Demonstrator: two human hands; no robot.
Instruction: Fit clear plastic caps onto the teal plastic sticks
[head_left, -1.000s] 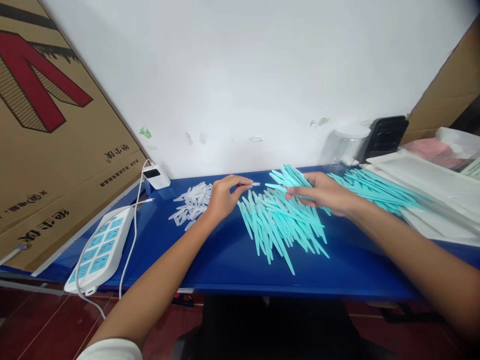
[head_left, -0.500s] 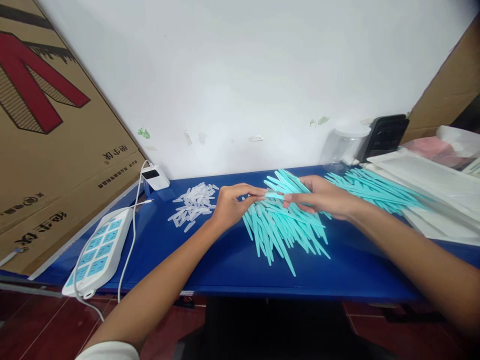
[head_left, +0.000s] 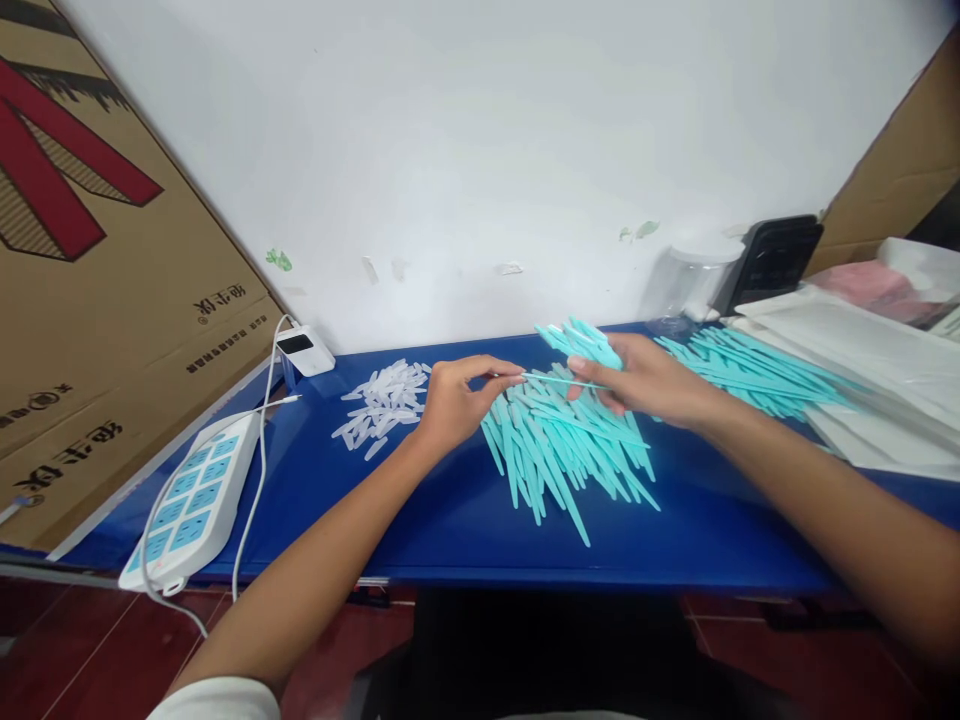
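Slim, tapered turquoise plastic sticks lie in a loose pile [head_left: 562, 445] on the blue table, below both hands. Just above this pile, one turquoise stick [head_left: 551, 379] is stretched level between my hands, edge-on to view. My left hand [head_left: 459, 400] is closed, thumb and forefinger pinching its left end; any small piece at that tip is hidden. My right hand [head_left: 651, 382] grips the stick's other end between thumb and fingers, and also has a bunch of turquoise sticks [head_left: 581, 342] in its grasp. Left of my left hand is a heap of small translucent white pieces [head_left: 386, 400].
Another pile of turquoise sticks [head_left: 757, 375] lies at right beside white trays [head_left: 885, 370]. A clear jar [head_left: 701, 275] and a black device [head_left: 776, 262] stand behind it. At left are a power strip [head_left: 199, 500], a white cable, a small white device [head_left: 306, 348] and a cardboard box [head_left: 135, 330].
The right hand's bunch has risen off the pile and shifted slightly. The stick between my hands has turned edge-on, and more of its length shows. The view has shifted a little.
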